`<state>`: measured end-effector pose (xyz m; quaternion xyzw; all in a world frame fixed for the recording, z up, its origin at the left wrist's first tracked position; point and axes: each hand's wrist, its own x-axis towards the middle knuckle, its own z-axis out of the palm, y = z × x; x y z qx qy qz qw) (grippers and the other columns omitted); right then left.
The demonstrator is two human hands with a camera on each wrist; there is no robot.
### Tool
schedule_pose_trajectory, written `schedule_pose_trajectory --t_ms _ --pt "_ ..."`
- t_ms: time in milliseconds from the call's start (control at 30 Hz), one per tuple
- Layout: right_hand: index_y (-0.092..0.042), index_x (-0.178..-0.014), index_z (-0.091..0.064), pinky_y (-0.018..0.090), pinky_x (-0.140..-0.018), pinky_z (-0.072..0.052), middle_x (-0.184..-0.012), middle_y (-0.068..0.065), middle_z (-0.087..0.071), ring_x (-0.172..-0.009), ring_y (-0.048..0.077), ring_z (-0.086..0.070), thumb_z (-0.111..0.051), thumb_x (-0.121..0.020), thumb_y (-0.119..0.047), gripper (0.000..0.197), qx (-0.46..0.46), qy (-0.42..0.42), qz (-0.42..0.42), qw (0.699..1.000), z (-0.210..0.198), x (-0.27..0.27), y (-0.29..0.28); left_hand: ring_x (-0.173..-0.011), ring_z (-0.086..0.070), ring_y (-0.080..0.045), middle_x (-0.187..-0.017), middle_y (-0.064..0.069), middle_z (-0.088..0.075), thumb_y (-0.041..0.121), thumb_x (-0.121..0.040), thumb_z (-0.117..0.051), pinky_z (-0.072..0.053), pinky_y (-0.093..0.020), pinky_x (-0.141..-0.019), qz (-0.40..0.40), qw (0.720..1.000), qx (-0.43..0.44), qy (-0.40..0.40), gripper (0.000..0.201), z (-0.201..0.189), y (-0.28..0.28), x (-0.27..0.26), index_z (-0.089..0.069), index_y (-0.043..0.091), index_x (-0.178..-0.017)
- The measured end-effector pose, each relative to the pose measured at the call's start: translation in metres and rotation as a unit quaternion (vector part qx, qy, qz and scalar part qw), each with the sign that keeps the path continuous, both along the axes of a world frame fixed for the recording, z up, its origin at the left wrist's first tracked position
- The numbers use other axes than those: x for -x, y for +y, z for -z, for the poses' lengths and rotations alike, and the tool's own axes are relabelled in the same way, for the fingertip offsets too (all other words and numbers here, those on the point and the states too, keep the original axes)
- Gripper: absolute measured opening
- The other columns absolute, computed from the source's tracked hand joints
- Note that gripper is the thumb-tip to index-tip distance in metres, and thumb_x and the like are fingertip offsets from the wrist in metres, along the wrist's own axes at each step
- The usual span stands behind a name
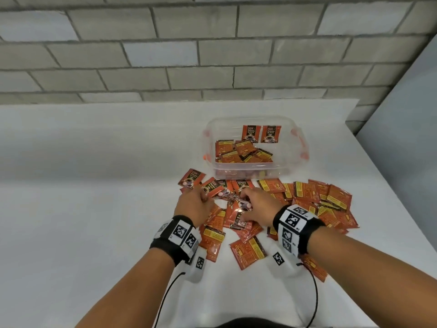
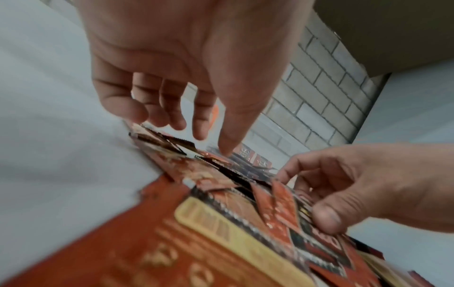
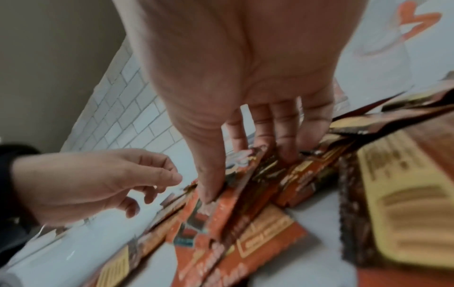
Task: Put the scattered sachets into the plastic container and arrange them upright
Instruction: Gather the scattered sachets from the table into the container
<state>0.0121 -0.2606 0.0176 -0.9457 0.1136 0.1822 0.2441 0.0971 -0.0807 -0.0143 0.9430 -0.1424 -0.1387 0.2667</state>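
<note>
On the white counter (image 1: 94,209), both hands work the scattered sachets (image 1: 307,197) before the plastic container (image 1: 255,166). Right hand (image 1: 257,207) pinches a sachet (image 3: 216,209); left hand (image 1: 191,204) hovers loose-fingered, holding nothing.

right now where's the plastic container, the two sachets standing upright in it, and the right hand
plastic container (image 1: 254,167): head view, its clear front wall
upright sachets (image 1: 251,133): head view, printed face of the left one
right hand (image 1: 257,207): head view, the back of the hand, over the pile
</note>
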Motion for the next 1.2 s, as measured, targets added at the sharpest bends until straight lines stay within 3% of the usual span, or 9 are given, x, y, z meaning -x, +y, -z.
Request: schedule_pose_trajectory --t_ms 133,267,367,467,567,700,800,967,1200 --pt "-0.02 -0.126 -0.049 0.028 -0.081 -0.049 -0.122 0.005 -0.057 -0.098 0.017 -0.058 -0.064 -0.088 -0.014 0.042 -0.065 -0.001 0.037 0.997 -0.006 0.001 -0.012 -0.116 -0.052 -0.033 -0.135 -0.016 -0.046 0.029 -0.094 -0.055 -0.045 -0.04 -0.099 -0.003 1.0 0.015 -0.016 0.042 0.002 0.005 -0.019 -0.049 0.018 -0.135" --pt "-0.023 -0.128 -0.049 0.024 -0.053 -0.047 -0.106 0.003 -0.062 -0.061 0.013 -0.056 -0.056 -0.092 -0.017 0.037 -0.095 -0.038 0.111 0.989 -0.013 -0.009 -0.016 -0.144 -0.023 -0.032 -0.157 -0.008 -0.025 0.028 -0.101 -0.041 -0.015 -0.049 -0.118 0.163 0.979 -0.12 -0.035 0.051 0.006 -0.006 -0.029 -0.029 0.024 -0.15" --pt "-0.024 -0.144 -0.037 0.025 -0.083 -0.047 -0.145 0.006 -0.044 -0.107 0.02 -0.059 -0.054 -0.093 -0.029 0.054 -0.012 0.0 0.073 0.997 -0.013 -0.016 -0.013 -0.146 -0.015 -0.033 -0.153 -0.01 -0.033 0.036 -0.098 -0.043 -0.011 -0.056 -0.117 0.173 0.972 -0.157 -0.015 0.047 0.014 -0.012 -0.029 -0.04 0.027 -0.143" --pt "-0.017 -0.145 -0.035 0.033 -0.107 -0.034 -0.151 0.008 -0.035 -0.135 0.026 -0.038 -0.048 -0.095 -0.036 0.054 0.042 0.047 0.04 0.997 -0.01 -0.015 -0.01 -0.143 -0.02 -0.036 -0.147 -0.012 -0.04 0.046 -0.09 -0.053 -0.017 -0.056 -0.114 0.149 0.978 -0.146 -0.013 0.041 0.019 -0.013 -0.029 -0.055 0.027 -0.126" --pt "-0.013 -0.139 -0.042 0.032 -0.101 -0.039 -0.144 0.01 -0.045 -0.128 0.027 -0.045 -0.046 -0.095 -0.038 0.051 0.056 0.065 0.022 0.996 -0.009 -0.013 -0.01 -0.129 -0.038 -0.034 -0.131 -0.013 -0.048 0.047 -0.089 -0.058 -0.031 -0.047 -0.106 0.138 0.982 -0.127 -0.009 0.034 0.018 -0.015 -0.026 -0.058 0.021 -0.111" --pt "-0.016 -0.123 -0.05 0.025 -0.066 -0.043 -0.11 0.008 -0.059 -0.089 0.019 -0.059 -0.053 -0.091 -0.029 0.034 -0.031 0.027 0.097 0.994 -0.013 -0.017 -0.01 -0.11 -0.05 -0.025 -0.106 -0.007 -0.056 0.043 -0.087 -0.063 -0.04 -0.03 -0.082 0.119 0.991 -0.065 -0.005 0.026 0.015 -0.017 -0.021 -0.051 0.02 -0.088" --pt "-0.016 -0.137 -0.038 0.024 -0.06 -0.042 -0.106 0.006 -0.059 -0.086 0.019 -0.059 -0.059 -0.088 -0.032 0.055 -0.037 0.016 0.135 0.99 -0.011 -0.024 -0.009 -0.11 -0.053 -0.025 -0.114 -0.008 -0.057 0.037 -0.081 -0.074 -0.045 -0.032 -0.084 0.116 0.992 -0.055 0.015 0.044 0.009 -0.022 -0.019 -0.051 0.017 -0.113" --pt "-0.008 -0.132 -0.043 0.033 -0.087 -0.045 -0.129 0.013 -0.053 -0.114 0.028 -0.053 -0.051 -0.09 -0.046 0.057 0.09 0.066 0.071 0.991 0.003 -0.027 -0.004 -0.126 -0.044 -0.035 -0.137 -0.018 -0.047 0.041 -0.079 -0.075 -0.041 -0.043 -0.103 0.151 0.98 -0.126 0.02 0.091 0.005 -0.033 -0.021 -0.022 0.018 -0.149" --pt "-0.014 -0.134 -0.039 0.047 -0.106 -0.035 -0.146 0.013 -0.028 -0.136 0.033 -0.025 -0.065 -0.083 -0.041 0.063 0.113 0.036 0.071 0.99 0.006 -0.02 -0.007 -0.132 -0.031 -0.038 -0.139 -0.016 -0.04 0.049 -0.083 -0.067 -0.03 -0.046 -0.109 0.187 0.961 -0.204 0.001 0.07 -0.004 -0.041 -0.02 -0.04 0.017 -0.14"
